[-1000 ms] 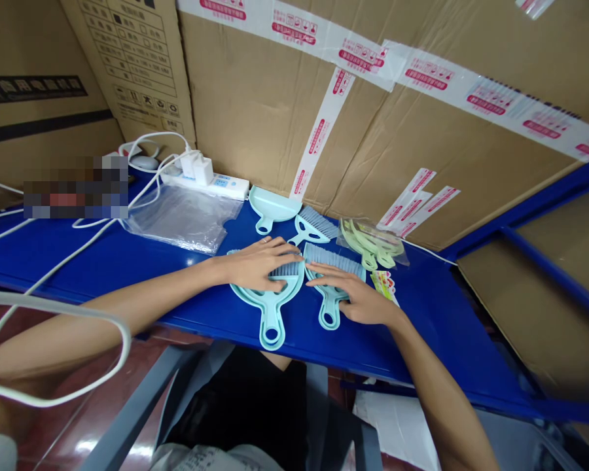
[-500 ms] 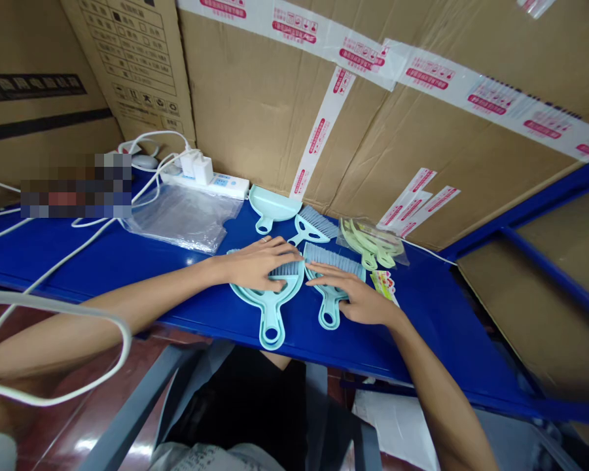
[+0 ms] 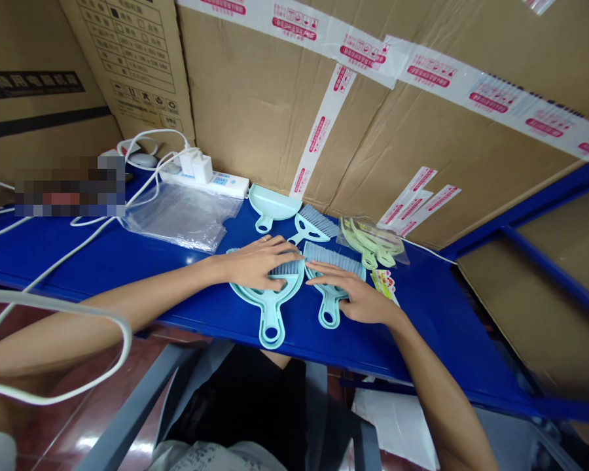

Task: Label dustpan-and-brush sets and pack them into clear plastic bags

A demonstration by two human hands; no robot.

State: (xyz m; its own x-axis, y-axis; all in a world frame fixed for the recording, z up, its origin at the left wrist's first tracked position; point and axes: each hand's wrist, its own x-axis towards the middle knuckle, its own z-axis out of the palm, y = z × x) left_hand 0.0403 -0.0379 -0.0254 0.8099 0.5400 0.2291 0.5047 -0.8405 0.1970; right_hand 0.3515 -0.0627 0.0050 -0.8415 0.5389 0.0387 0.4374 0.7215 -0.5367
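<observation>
Two light-blue brush and dustpan sets lie side by side near the front edge of the blue table. My left hand (image 3: 258,263) rests with fingers stretched over the left brush and dustpan set (image 3: 271,313), hiding part of its bristles. Over the right brush and dustpan set (image 3: 330,302) lies my right hand (image 3: 356,292), its fingers extended and the thumb by the handle. Behind them are a separate light-blue dustpan (image 3: 273,204) and a light-blue brush (image 3: 313,226) with grey bristles. To the right, a green brush and dustpan set (image 3: 368,242) sits in clear plastic.
A white power strip (image 3: 230,184) with plugs and cables stands at the back left. Clear plastic bags (image 3: 181,216) lie before it. A small colourful card (image 3: 385,285) is near my right hand. Cardboard (image 3: 265,98) walls off the back; a white cable (image 3: 122,353) loops at left.
</observation>
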